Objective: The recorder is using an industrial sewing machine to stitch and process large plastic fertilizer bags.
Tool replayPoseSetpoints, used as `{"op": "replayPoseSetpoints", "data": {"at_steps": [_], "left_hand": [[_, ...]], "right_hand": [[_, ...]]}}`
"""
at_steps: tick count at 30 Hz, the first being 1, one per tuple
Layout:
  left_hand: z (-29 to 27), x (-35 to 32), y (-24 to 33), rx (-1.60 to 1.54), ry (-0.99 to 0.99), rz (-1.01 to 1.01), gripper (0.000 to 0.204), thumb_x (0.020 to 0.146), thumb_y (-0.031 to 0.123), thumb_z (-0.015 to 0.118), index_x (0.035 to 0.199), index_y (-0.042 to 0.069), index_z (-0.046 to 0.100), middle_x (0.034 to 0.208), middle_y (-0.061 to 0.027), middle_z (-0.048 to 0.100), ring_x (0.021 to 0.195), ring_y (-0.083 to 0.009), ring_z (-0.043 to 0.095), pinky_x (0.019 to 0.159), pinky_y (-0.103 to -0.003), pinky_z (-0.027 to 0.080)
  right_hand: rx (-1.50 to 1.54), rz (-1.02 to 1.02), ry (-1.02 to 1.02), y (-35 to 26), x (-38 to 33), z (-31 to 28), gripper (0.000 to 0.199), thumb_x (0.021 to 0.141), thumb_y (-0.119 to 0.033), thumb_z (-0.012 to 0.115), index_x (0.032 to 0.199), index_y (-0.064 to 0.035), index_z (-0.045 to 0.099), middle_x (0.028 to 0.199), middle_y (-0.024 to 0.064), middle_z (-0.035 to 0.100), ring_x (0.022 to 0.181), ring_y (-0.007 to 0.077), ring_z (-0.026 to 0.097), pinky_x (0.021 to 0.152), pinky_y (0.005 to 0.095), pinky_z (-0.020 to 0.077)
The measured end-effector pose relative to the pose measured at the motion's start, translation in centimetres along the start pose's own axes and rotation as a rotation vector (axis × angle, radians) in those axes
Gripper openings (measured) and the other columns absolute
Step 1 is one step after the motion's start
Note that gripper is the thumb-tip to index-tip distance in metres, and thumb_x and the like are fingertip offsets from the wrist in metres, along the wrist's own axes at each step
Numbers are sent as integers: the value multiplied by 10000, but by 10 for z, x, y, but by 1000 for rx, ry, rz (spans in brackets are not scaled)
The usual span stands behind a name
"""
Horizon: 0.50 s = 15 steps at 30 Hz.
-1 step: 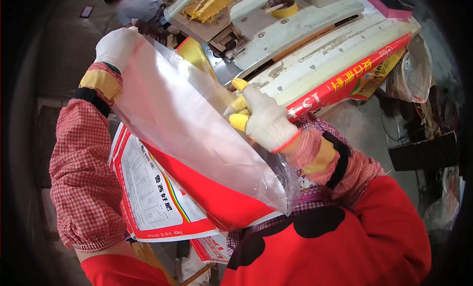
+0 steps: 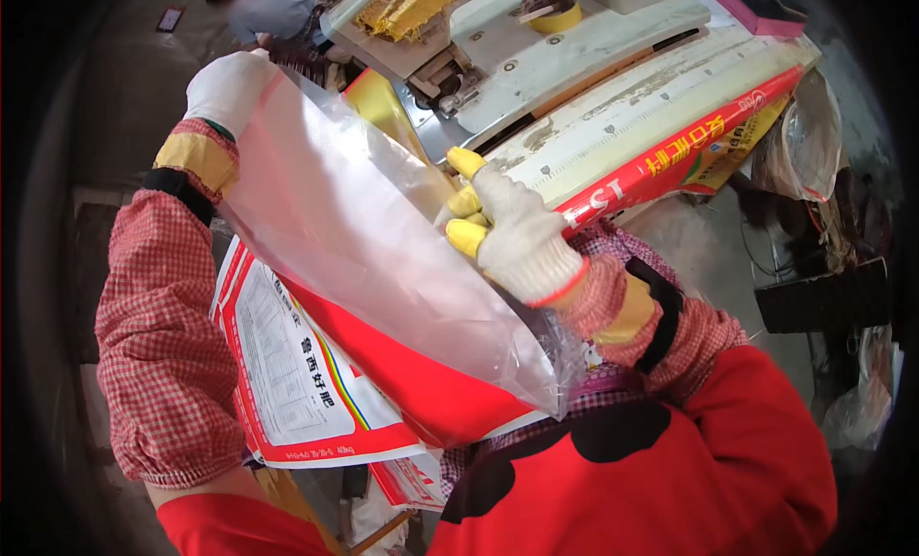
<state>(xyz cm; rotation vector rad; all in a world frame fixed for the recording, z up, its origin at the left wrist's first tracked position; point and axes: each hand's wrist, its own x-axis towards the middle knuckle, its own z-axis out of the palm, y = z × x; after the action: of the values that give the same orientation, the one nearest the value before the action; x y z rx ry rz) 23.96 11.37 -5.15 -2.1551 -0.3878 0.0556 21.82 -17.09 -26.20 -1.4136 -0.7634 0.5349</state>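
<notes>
A white woven bag (image 2: 354, 211) with a clear plastic liner (image 2: 550, 350) slants across my lap, its lower part printed red. My left hand (image 2: 228, 91), in a white glove, is closed on the bag's upper left corner. My right hand (image 2: 517, 235), in a knitted glove with yellow fingertips, is at the liner's right edge. Its fingers curl around the film there, though the exact grip is partly hidden. Beneath lies another printed bag (image 2: 297, 364), white with a red border and a rainbow stripe.
Ahead is a sewing machine (image 2: 445, 82) on a worn table (image 2: 593, 125), with a roll of yellow tape (image 2: 552, 15) on it. A red and yellow printed bag (image 2: 670, 154) hangs along the table's near edge. Another person (image 2: 268, 20) is at the far left. A dark box (image 2: 823, 295) stands right.
Almost nothing differs; my right hand has shifted very slightly, and both hands stay on the bag and liner.
</notes>
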Motion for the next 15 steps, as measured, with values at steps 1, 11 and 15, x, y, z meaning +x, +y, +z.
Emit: {"op": "replayPoseSetpoints", "data": {"at_steps": [1,11,15], "left_hand": [[1,1,-1,25,-44,2,219,910,178,479,1019,52,621,985,-156,681,931,-340,662,775,-441,529],[11,6,-16,-133,37,38,199,889,187,484,865,53,629,844,-196,655,799,-381,638,686,-456,474],[11,30,-24,-80,-199,21,264,866,162,497,1039,45,659,1024,-202,662,982,-388,628,833,-463,503]], "right_hand": [[72,-27,1,0,-4,4,676,821,-102,656,1421,-34,352,881,113,638,701,168,622,581,290,531],[-291,235,-546,-3,31,18,377,804,-352,625,963,-10,651,957,180,683,851,287,668,777,410,530],[-534,-143,-351,-8,27,46,394,838,-358,570,1069,-47,640,1035,219,647,1026,320,618,862,427,502]]}}
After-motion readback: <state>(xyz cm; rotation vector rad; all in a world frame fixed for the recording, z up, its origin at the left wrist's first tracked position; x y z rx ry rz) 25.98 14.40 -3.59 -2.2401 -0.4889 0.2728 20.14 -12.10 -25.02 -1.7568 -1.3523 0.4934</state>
